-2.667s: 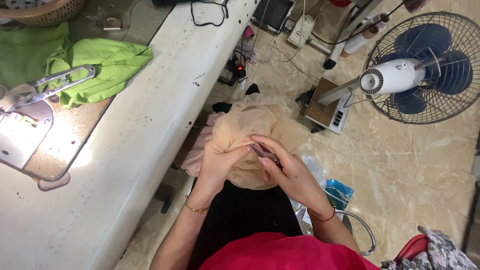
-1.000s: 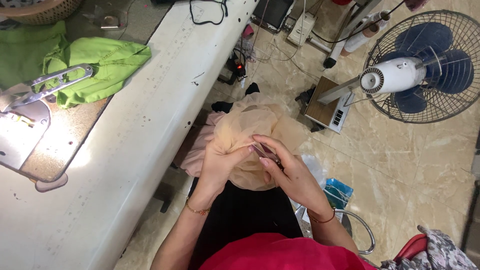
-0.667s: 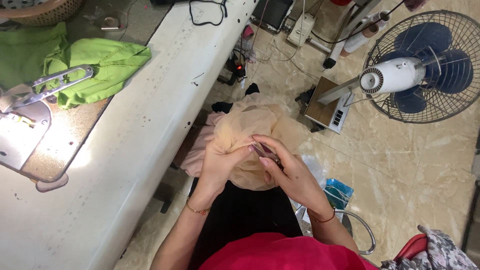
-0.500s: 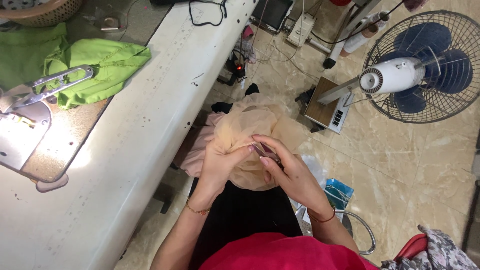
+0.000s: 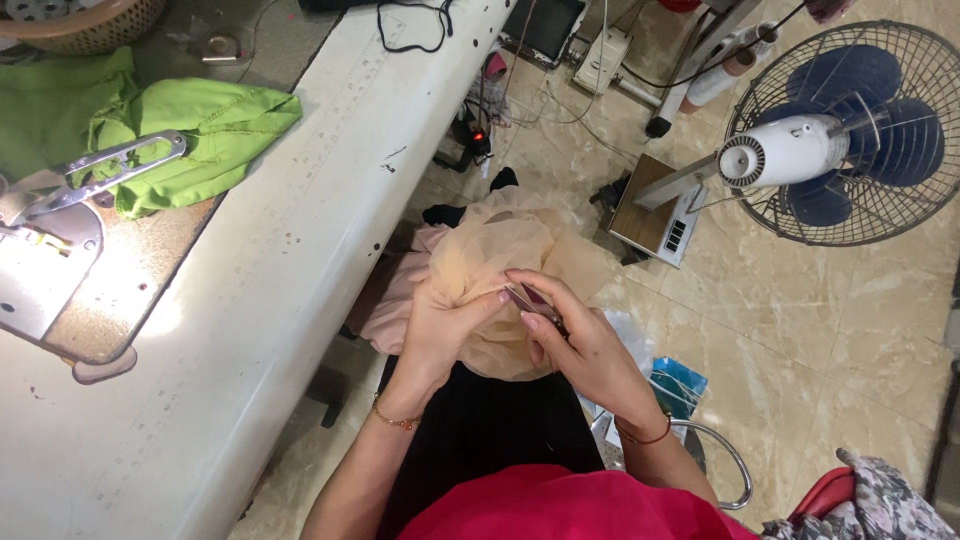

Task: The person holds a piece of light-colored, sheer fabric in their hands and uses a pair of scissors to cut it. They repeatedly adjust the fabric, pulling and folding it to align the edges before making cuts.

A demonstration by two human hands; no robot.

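Our left hand pinches the sheer beige fabric while our right hand grips small snips, between the white sewing table and a floor fan.

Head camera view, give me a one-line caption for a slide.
Left hand and right hand work beige sheer fabric beside a white sewing table.

The peach fabric is thin, sheer cloth, soft and crumpled, matt. The green cloth looks denser, matt too. The bench top is smooth white laminate, scuffed with dark marks. The sewing machine plate is bright polished metal. The floor is glossy beige tile. The fan has a wire metal cage and white plastic hub.
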